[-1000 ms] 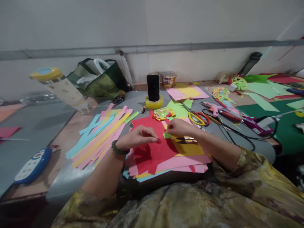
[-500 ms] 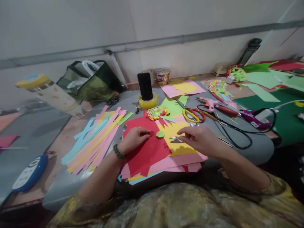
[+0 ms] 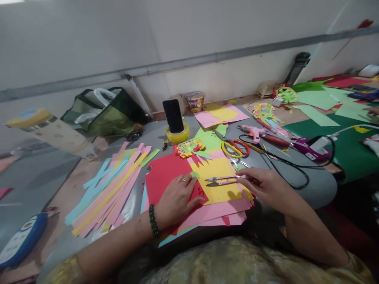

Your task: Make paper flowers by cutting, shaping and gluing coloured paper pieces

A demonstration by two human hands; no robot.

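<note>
Flat on the red paper (image 3: 166, 173) lies my left hand (image 3: 177, 199), its fingers spread and a ring on one. Its fingertips touch a small green paper piece (image 3: 194, 174), partly covered. My right hand (image 3: 260, 185) pinches the handle end of small thread snips (image 3: 220, 181), whose blades point left over the yellow paper (image 3: 219, 194). Pink sheets (image 3: 213, 215) lie underneath. Just beyond the papers sits a fringed paper flower (image 3: 189, 148).
Paper strips (image 3: 109, 189) lie at the left. Behind are a phone (image 3: 173, 115) on yellow tape (image 3: 177, 134) and a snack cup (image 3: 194, 102). Yellow and red scissors (image 3: 231, 148), a pink glue gun (image 3: 254, 132) and black cable (image 3: 296, 185) lie right. A person's hand (image 3: 373, 111) shows at far right.
My left hand has moved right and flattened over the red paper, now reaching the green piece. The snips show more fully in my right hand. The view has shifted.
</note>
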